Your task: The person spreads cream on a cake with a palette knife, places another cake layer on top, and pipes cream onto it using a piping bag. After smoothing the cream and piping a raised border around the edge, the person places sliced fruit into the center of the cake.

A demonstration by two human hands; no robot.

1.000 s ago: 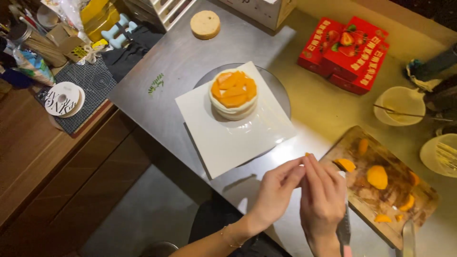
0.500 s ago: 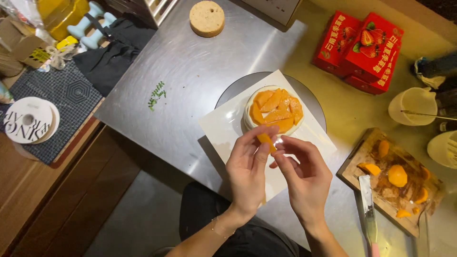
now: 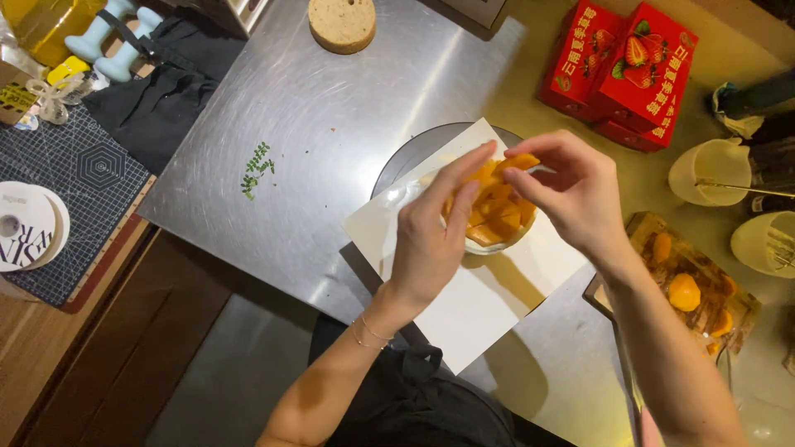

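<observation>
Over the cake (image 3: 497, 228), right hand (image 3: 571, 186) pinches a fruit slice (image 3: 517, 161); left hand (image 3: 435, 236) fingers extended, together. Risk: a loose pinch drops the slice, denting the topping

Red strawberry boxes (image 3: 628, 70), top right

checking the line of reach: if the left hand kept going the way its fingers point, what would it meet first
The left hand points up and right, so it would likely first meet the orange fruit slice pinched in the right hand, just above the small cake. Depth is hard to judge.
</observation>
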